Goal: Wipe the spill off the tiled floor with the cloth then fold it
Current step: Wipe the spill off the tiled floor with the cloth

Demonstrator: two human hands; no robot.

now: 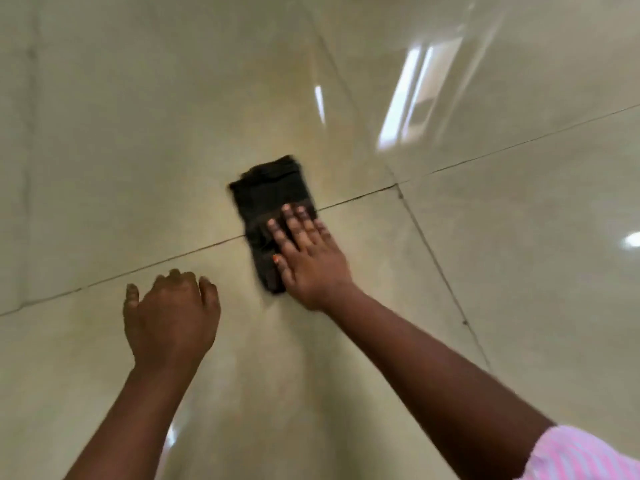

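Two hands are working over a glossy tiled floor point(485, 237): right hand point(308, 261) pressing flat-fingered on a folded dark cloth point(268, 199), left hand point(169, 317) hovering loosely curled, holding nothing.

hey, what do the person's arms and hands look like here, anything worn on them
Both forearms are bare. The right arm has a pink and white striped sleeve pushed up near the elbow. The right hand has orange polish on the thumbnail. The left hand shows no rings, watch or glove, and no sleeve is in view on that arm.
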